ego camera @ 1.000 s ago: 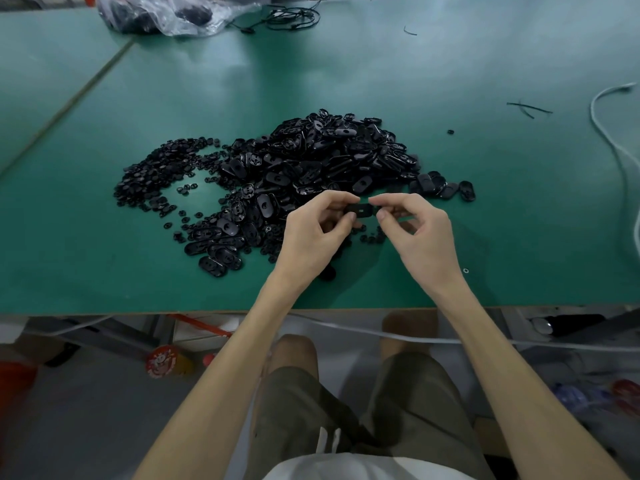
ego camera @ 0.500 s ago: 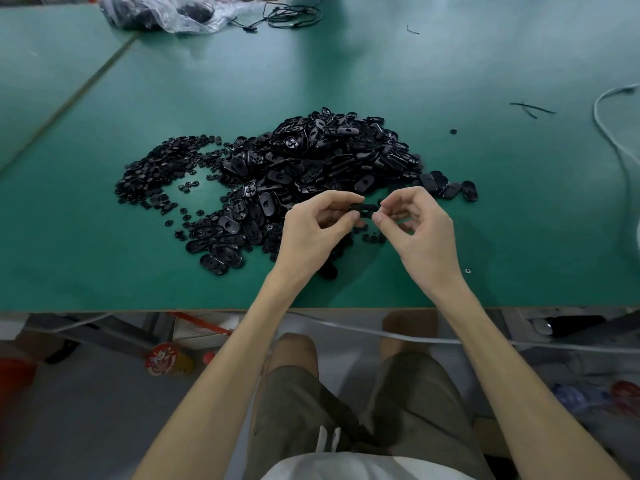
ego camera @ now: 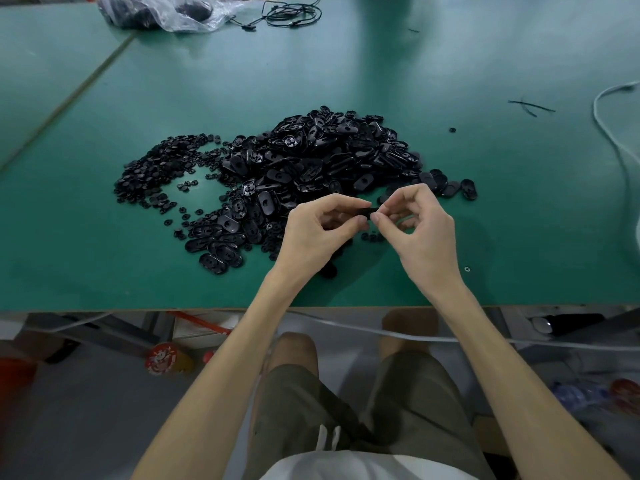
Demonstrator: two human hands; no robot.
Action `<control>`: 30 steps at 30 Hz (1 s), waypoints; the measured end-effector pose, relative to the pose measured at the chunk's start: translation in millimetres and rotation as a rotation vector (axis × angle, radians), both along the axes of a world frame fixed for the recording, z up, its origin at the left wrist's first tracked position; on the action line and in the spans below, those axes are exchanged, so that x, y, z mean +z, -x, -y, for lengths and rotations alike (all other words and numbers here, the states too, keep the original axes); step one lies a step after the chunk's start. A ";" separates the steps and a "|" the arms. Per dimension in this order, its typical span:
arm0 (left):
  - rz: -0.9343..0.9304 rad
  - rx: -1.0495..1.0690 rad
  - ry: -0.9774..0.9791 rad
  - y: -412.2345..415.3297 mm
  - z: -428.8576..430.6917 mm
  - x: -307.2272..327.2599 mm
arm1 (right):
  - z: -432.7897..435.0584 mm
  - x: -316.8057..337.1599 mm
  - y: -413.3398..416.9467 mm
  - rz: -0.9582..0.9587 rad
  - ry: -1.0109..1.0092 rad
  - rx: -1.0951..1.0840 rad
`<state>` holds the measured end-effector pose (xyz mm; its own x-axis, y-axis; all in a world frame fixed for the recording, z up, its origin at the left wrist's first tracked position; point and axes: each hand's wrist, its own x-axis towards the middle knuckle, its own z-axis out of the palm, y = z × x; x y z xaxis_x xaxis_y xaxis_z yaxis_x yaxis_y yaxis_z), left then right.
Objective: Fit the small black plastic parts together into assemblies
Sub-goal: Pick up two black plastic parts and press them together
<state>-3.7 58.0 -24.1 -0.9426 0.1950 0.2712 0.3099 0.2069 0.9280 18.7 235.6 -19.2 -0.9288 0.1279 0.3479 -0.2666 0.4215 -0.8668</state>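
A small black part is being pinched at both ends, the fingers of the left hand and right hand clamped on it just above the bench. One fitting is judged under way. A heap of oval parts and a scatter of round parts are lying beyond; most work is judged outstanding.

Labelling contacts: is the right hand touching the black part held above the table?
Touching. Head view: the right hand pinches one end of the black part between thumb and forefinger, with no gap visible; the left hand pinches the other end.
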 end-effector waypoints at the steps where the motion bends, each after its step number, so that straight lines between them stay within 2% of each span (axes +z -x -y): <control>1: 0.001 -0.007 -0.004 0.0 0.2 0.3 | 0.2 0.0 -0.3 -0.003 -0.003 -0.003; 10: 0.020 -0.052 -0.096 1.4 1.1 1.4 | -0.3 0.1 1.3 0.003 -0.011 -0.003; 15: 0.017 -0.051 -0.090 2.3 1.1 0.1 | -0.9 1.2 0.5 0.048 0.044 0.070; 30: 0.020 -0.096 -0.063 -0.2 -2.3 0.7 | -5.0 -1.2 1.2 0.031 0.142 0.150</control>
<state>-3.5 60.3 -23.4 -0.9259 0.2674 0.2669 0.3063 0.1181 0.9446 17.5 240.6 -20.4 -0.9509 0.0329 0.3076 -0.2900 0.2517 -0.9233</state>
